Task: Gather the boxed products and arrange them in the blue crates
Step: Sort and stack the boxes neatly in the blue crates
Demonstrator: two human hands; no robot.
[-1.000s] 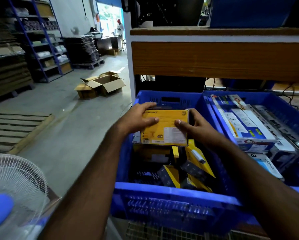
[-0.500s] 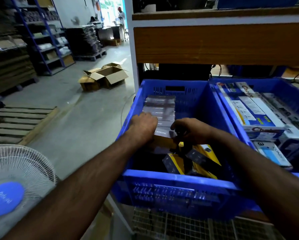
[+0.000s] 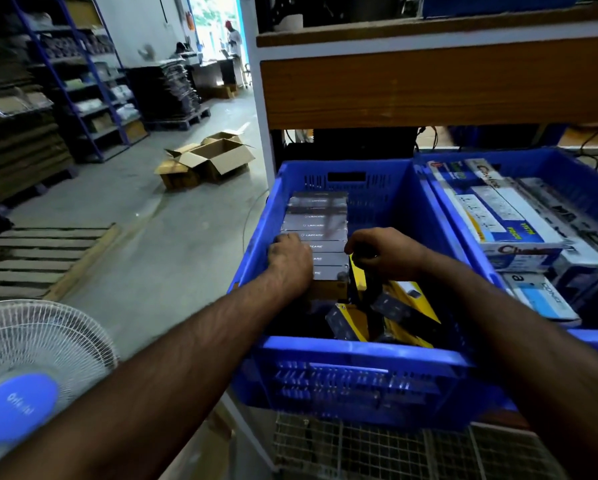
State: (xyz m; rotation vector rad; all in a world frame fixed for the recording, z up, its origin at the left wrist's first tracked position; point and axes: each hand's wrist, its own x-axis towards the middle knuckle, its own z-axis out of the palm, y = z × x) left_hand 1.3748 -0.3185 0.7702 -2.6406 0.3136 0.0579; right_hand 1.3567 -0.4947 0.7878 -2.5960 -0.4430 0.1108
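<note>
We take the near blue crate (image 3: 356, 355) as our landmark. Far to its left stands a white fan (image 3: 31, 368), and on the floor beyond the crate's left wall lie open cardboard boxes (image 3: 211, 159). Inside the crate, along its left wall, we see a row of boxed products (image 3: 316, 230) standing on edge, grey spines up, each spine running left to right and the row itself running from the crate's far wall toward us. Our left hand (image 3: 290, 261) rests on the near left end of that row, fingers bent down over the boxes' edge; we cannot tell whether they grasp one. Our right hand (image 3: 382, 252) sits at the row's near right end, fingers curled down onto a dark and yellow box (image 3: 363, 285) standing upright beside the row. Nearer us in the crate, more yellow boxes (image 3: 404, 317) lie tilted in a loose heap. To the crate's right, touching it, a second blue crate (image 3: 429, 181) holds long white and blue boxes (image 3: 501, 216) lying flat, long axes running away from us.
</note>
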